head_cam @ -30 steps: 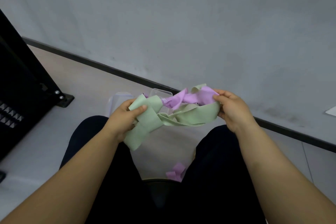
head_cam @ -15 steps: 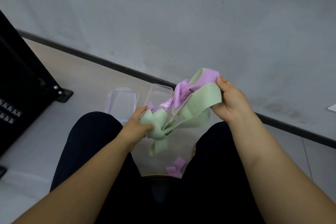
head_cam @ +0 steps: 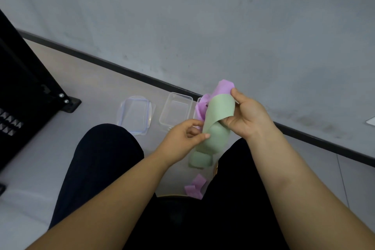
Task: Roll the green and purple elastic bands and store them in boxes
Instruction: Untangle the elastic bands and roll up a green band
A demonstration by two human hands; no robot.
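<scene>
green elastic band (head_cam: 220, 111) hangs in a wide loop between your two hands, above the gap between your knees. your right hand (head_cam: 250, 119) holds its top: the thumb presses on the upper edge and the fingers curl underneath, so this hand is clamped on the band. the purple elastic band (head_cam: 224, 87) is bunched in the same grip, sticking up past the thumb and trailing down behind the green one on its left side. your left hand (head_cam: 180, 140) is lower and just beside, pinching the left edge of the green band between thumb and forefinger, with the other fingers curled in behind. below the hands the green band drops in a soft fold, and a purple end (head_cam: 195, 187) shows lower still between your legs; whether it joins the purple part above cannot be told. on the floor (head_cam: 91, 87) past your knees lies a clear lid (head_cam: 135, 114) with a bluish rim, and to its right, apart from it, an open clear box (head_cam: 175, 110). the edge of a second clear box (head_cam: 196, 111) peeks out just beside the first, mostly hidden behind the bands. a black frame (head_cam: 26, 87) stands at far left, and a grey wall (head_cam: 203, 16) with a dark skirting strip (head_cam: 121, 67) runs behind the boxes.
</scene>
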